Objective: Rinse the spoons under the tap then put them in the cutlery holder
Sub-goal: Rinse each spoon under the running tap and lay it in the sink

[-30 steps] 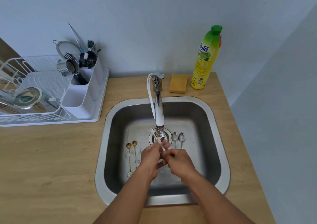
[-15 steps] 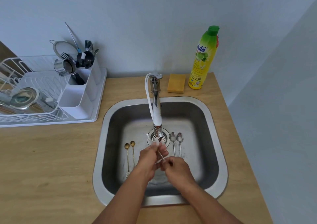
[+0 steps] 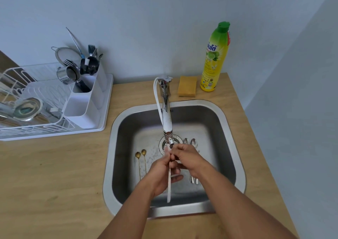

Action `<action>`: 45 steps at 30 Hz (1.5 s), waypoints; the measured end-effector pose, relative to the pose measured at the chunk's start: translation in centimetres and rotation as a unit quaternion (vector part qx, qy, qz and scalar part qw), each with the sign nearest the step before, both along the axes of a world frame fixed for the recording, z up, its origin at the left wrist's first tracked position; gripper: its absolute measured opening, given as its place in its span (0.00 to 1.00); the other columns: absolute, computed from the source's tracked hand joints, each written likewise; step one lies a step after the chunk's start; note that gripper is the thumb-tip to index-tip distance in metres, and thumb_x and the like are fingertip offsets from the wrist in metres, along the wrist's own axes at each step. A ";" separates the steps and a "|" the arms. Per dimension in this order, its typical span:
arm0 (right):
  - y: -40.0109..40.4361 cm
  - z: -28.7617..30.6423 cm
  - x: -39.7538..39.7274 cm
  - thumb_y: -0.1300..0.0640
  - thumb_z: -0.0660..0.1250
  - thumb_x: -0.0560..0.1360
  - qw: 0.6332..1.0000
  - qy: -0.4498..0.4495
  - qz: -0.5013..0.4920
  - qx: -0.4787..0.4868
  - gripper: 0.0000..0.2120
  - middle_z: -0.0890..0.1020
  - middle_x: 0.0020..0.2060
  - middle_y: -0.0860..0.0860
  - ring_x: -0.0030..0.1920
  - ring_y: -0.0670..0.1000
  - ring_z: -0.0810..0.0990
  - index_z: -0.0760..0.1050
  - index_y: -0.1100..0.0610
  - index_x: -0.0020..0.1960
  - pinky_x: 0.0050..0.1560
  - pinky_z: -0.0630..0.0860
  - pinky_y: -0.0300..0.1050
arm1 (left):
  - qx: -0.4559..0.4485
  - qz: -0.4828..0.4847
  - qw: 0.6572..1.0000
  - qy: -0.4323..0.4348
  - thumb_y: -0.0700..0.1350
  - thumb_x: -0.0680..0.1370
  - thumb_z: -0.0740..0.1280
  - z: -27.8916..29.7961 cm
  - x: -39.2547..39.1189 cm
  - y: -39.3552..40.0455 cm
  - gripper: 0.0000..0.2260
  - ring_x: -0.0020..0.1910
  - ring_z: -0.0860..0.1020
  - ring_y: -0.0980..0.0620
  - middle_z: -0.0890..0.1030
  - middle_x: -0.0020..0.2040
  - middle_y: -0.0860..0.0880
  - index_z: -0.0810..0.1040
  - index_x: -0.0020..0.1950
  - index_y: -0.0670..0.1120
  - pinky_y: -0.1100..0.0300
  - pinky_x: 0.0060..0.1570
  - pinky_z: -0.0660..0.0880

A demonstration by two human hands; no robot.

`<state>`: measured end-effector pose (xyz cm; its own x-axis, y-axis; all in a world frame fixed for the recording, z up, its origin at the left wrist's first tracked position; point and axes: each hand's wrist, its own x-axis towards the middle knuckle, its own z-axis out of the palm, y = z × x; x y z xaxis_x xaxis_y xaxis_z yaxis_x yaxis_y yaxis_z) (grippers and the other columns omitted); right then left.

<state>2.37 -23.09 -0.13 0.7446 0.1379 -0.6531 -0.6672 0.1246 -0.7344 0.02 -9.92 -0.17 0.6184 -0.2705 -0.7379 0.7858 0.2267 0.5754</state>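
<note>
Both hands hold a white spoon (image 3: 169,184) under the tap (image 3: 167,121), over the sink (image 3: 236,147).

Since a second ago the right hand (image 3: 188,158) has slid up to pinch the bowl end; the left hand (image 3: 162,173) curls round the now vertical handle. Two gold spoons (image 3: 141,158) and two silver spoons (image 3: 191,142) remain in the basin.

Both hands — left hand (image 3: 161,173), right hand (image 3: 188,159) — grip a white spoon (image 3: 169,187) under the tap (image 3: 167,121); four spoons lie in the sink (image 3: 232,129).

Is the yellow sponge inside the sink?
No, the yellow sponge lies on the wooden counter behind the sink, beside the soap bottle.
</note>
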 end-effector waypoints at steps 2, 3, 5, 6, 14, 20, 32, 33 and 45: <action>0.4 -0.2 0.2 0.64 0.66 0.80 0.999 -0.003 -0.018 -0.042 0.12 0.76 0.25 0.53 0.20 0.51 0.73 0.80 0.55 0.41 0.21 0.71 0.40 | 0.119 -0.057 0.990 -0.058 0.59 0.86 0.56 0.3 -0.2 -0.2 0.21 0.33 0.81 0.51 0.77 0.31 0.50 0.78 0.46 0.47 0.50 0.46 0.79; 0.6 -0.3 0.3 0.64 0.66 0.80 0.998 -0.005 -0.026 -0.062 0.10 0.76 0.24 0.53 0.19 0.50 0.72 0.80 0.55 0.42 0.21 0.71 0.40 | 0.166 -0.085 0.979 -0.084 0.57 0.87 0.54 0.5 -0.4 -0.2 0.20 0.35 0.83 0.51 0.80 0.32 0.51 0.78 0.48 0.47 0.50 0.47 0.79; 0.9 -0.4 0.8 0.61 0.68 0.80 0.993 -0.010 -0.051 -0.102 0.10 0.79 0.25 0.51 0.22 0.47 0.75 0.83 0.54 0.42 0.24 0.73 0.38 | 0.219 -0.117 0.962 -0.116 0.53 0.88 0.53 0.8 -0.8 0.1 0.19 0.35 0.84 0.54 0.83 0.33 0.52 0.80 0.50 0.46 0.56 0.45 0.78; 0.9 -0.5 1.1 0.60 0.69 0.80 0.991 -0.012 -0.071 -0.116 0.10 0.82 0.27 0.48 0.25 0.45 0.77 0.84 0.53 0.40 0.25 0.73 0.37 | 0.233 -0.126 0.956 -0.127 0.51 0.88 0.53 1.0 -1.1 0.3 0.19 0.34 0.83 0.55 0.83 0.33 0.52 0.80 0.50 0.45 0.62 0.39 0.77; -1.6 -1.0 3.1 0.57 0.63 0.85 0.970 -0.001 -0.239 -0.033 0.08 0.82 0.31 0.52 0.26 0.51 0.80 0.80 0.56 0.53 0.31 0.84 0.50 | 0.226 -0.213 0.936 -0.167 0.50 0.88 0.55 0.2 -4.9 2.2 0.19 0.33 0.82 0.57 0.85 0.34 0.50 0.81 0.45 0.47 0.70 0.35 0.74; -4.8 -2.4 2.3 0.57 0.63 0.82 0.950 -0.057 -0.192 -0.239 0.11 0.81 0.37 0.51 0.33 0.45 0.76 0.84 0.51 0.48 0.33 0.70 0.39 | 0.295 -0.191 0.931 -0.095 0.45 0.86 0.57 -2.1 -3.3 5.2 0.17 0.33 0.81 0.53 0.85 0.36 0.47 0.82 0.46 0.44 0.62 0.35 0.77; -5.8 -7.1 0.1 0.64 0.68 0.80 0.897 0.040 -0.163 -0.410 0.07 0.85 0.50 0.62 0.53 0.62 0.84 0.79 0.58 0.44 0.46 0.76 0.43 | 0.611 -0.247 0.748 -0.080 0.54 0.81 0.67 -7.3 1.8 7.1 0.15 0.50 0.83 0.39 0.84 0.52 0.41 0.83 0.52 0.43 0.53 0.47 0.79; -5.9 -7.4 0.3 0.64 0.68 0.80 0.896 0.049 -0.154 -0.415 0.06 0.85 0.51 0.63 0.54 0.62 0.84 0.80 0.59 0.45 0.46 0.74 0.41 | 0.606 -0.240 0.755 -0.074 0.54 0.80 0.69 -7.6 1.9 7.1 0.15 0.50 0.83 0.39 0.84 0.52 0.41 0.83 0.52 0.42 0.53 0.47 0.79; -5.8 -8.7 0.7 0.54 0.69 0.80 0.860 0.055 -0.032 -0.506 0.06 0.86 0.49 0.57 0.49 0.62 0.84 0.82 0.55 0.46 0.48 0.82 0.49 | 0.572 -0.306 0.760 -0.027 0.44 0.82 0.64 -8.5 2.8 6.2 0.07 0.51 0.83 0.41 0.83 0.55 0.40 0.80 0.52 0.42 0.55 0.42 0.78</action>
<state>3.10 -28.87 -8.79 0.6550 -0.5824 -0.4814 -0.7556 -0.5022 -0.4206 2.81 -3.69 -8.71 0.6729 0.2802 -0.6847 0.5102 -0.8459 0.1553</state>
